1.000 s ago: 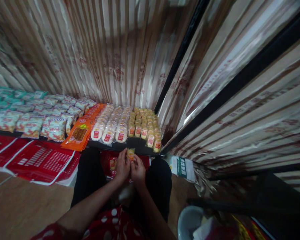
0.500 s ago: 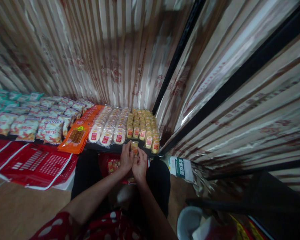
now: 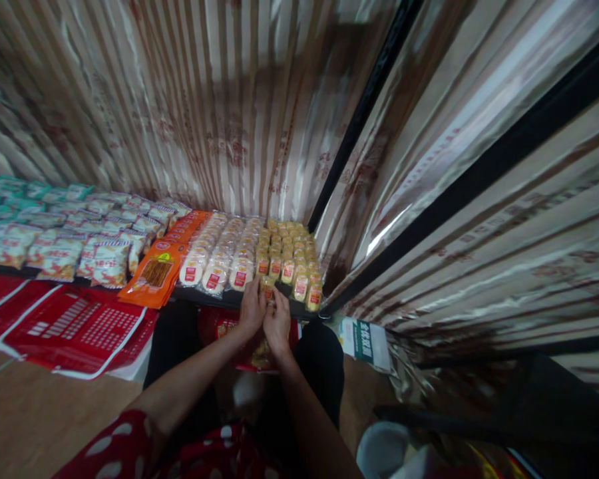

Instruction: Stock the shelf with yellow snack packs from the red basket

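Between the fingertips of my left hand (image 3: 252, 307) and my right hand (image 3: 278, 320) is a small yellow wrapped snack cake (image 3: 267, 287). Both hands are closed on it, at the front edge of the shelf. Just beyond it stand rows of matching yellow snack cakes (image 3: 287, 269), packed closely. To their left are rows of round white wrapped crackers (image 3: 213, 277). Below my hands, between my knees, lies a red package (image 3: 222, 324) with more small wrapped pieces, partly hidden by my forearms.
Orange snack bags (image 3: 152, 273) lie left of the crackers, then several white snack bags (image 3: 110, 261) and green packets (image 3: 10, 189). Red printed sheeting (image 3: 80, 332) hangs below the shelf's front. A black post (image 3: 359, 120) rises at the right; a pale bucket (image 3: 382, 449) stands lower right.
My hands have pushed the snack cake slightly forward, closer to the front of the yellow rows. The whole view has shifted a little.
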Available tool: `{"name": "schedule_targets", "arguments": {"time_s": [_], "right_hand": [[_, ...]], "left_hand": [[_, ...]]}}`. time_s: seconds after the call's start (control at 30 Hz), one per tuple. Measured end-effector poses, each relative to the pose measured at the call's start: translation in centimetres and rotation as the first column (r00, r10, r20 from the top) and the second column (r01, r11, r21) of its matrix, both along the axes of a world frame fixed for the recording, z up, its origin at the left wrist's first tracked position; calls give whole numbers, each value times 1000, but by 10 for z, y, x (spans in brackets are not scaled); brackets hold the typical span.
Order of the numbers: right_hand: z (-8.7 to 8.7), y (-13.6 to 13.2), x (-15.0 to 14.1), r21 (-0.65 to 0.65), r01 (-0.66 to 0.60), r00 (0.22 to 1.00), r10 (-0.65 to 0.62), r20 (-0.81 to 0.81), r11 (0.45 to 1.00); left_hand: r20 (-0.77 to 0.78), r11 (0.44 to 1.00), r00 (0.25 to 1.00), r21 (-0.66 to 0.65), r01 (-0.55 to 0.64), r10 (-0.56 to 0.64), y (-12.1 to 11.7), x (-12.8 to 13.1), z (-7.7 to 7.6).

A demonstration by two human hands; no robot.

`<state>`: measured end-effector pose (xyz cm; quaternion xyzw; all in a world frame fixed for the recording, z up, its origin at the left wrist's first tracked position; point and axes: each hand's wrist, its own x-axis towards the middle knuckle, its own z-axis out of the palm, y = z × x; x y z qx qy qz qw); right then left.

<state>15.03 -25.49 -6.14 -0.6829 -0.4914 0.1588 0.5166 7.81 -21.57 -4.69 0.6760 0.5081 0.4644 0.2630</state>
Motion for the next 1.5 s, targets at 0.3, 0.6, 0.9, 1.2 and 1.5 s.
{"name": "schedule_targets", "arguments": {"time_s": [0.3,0.6,0.9,1.2,1.5], "right_hand": [[-7,19,0,5,-18,1000,18,-1,1000],[-3,34,4,-45,-21,999,23,43,999],[-12,39,2,-130,-10,996,22,92,992],[-12,41,2,-71,-50,998,52,27,996],[-19,39,1,-7,-56,998,56,7,998]], "left_hand": [[23,994,999,-103,31,-29,8,-7,-4],[49,993,999,-120,16,-11,17,-1,-2],[54,994,997,-91,60,-55,19,-4,-10],[27,994,996,-66,85,-83,23,-3,-10],[8,989,991,-55,135,-134,13,-8,-8]]}}
